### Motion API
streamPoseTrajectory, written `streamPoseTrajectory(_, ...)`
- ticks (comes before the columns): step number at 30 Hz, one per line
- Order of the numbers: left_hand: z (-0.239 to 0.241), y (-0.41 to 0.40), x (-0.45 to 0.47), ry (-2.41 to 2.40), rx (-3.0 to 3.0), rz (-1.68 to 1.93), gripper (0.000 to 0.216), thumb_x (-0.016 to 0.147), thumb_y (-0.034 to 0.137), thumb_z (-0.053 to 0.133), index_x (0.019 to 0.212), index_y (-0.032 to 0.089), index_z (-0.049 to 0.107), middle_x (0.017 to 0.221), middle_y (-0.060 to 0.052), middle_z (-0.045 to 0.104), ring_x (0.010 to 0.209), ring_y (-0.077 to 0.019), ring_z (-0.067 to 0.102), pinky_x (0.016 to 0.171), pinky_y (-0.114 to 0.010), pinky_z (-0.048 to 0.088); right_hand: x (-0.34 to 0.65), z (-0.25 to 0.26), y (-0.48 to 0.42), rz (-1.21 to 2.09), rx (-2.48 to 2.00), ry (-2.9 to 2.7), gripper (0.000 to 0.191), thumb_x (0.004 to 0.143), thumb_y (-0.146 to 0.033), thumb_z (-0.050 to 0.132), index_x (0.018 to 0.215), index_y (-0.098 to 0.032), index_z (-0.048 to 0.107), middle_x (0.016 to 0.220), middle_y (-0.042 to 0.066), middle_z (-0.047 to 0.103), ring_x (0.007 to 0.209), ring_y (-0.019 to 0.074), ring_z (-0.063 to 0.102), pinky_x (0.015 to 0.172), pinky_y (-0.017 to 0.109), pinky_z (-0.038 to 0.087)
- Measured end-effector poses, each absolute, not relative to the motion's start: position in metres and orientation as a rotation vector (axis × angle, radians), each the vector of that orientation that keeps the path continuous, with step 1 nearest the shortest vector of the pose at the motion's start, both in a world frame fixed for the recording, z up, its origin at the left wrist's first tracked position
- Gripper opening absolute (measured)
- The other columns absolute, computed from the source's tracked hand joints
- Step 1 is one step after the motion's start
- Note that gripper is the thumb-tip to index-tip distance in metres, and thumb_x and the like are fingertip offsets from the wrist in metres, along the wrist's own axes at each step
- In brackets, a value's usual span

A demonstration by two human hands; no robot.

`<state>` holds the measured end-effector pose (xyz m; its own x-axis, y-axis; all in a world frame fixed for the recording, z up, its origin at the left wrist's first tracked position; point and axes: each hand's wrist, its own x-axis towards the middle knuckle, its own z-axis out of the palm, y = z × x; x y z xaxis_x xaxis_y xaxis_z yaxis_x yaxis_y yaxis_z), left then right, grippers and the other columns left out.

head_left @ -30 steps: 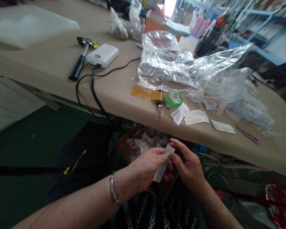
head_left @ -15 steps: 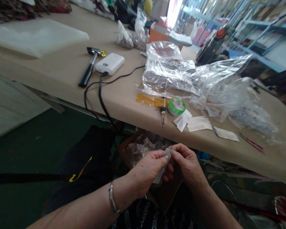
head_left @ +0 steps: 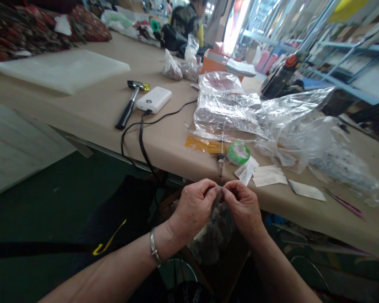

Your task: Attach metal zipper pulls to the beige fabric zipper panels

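Observation:
My left hand (head_left: 194, 208) and my right hand (head_left: 244, 208) meet fingertip to fingertip just below the table edge (head_left: 183, 174). Both are closed in a pinch on a small pale label (head_left: 220, 192), of which only a sliver shows between the thumbs. A metal bracelet (head_left: 154, 249) sits on my left wrist. Under the hands is a brown box with several greyish paper pieces (head_left: 213, 237), blurred. A soldering iron (head_left: 221, 160) lies on the table directly beyond my fingertips, its tip pointing at me.
Near the edge lie a green tape roll (head_left: 238, 152), loose paper labels (head_left: 268, 176) and pink tweezers (head_left: 344, 203). Crumpled clear plastic bags (head_left: 259, 113) cover the right. A hammer (head_left: 128, 107), a white power bank (head_left: 154, 99) with black cable (head_left: 141, 139) lie left. A person (head_left: 189, 19) sits far back.
My hands have risen toward the table edge and drawn closer. The label, which hung as a strip between them, is now almost hidden in the pinch. The view has tilted upward.

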<state>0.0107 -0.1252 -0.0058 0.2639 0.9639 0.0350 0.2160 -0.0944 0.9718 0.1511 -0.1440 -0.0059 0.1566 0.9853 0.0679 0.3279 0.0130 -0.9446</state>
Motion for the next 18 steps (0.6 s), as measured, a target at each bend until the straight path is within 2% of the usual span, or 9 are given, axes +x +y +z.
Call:
streamPoseTrajectory(10, -0.014, -0.115, 0.011, 1.149, 1.654, 0.966, 0.023, 0.089, 0.028, 0.047, 0.078, 0.018, 0.064, 0.071, 0.0, 0.063, 0.065, -0.0106, 0.055, 0.063, -0.021, 0.039, 0.153, -0.009, -0.138, 0.809, -1.487, -1.389, 0.011, 0.079, -0.028, 0.056, 0.073, -0.019, 0.055, 0.061, -0.003, 0.057, 0.057, 0.0114, 0.053, 0.055, 0.023, 0.042)
streamPoseTrajectory(18, -0.014, -0.112, 0.011, 1.147, 1.659, 0.961, 0.024, 0.089, 0.03, 0.047, 0.077, 0.018, 0.064, 0.071, 0.0, 0.064, 0.064, -0.0106, 0.054, 0.063, -0.021, 0.04, 0.153, -0.01, -0.134, 0.748, -1.503, -1.415, 0.009, 0.079, -0.027, 0.056, 0.074, -0.019, 0.056, 0.06, -0.004, 0.055, 0.056, 0.0101, 0.051, 0.054, 0.022, 0.041)
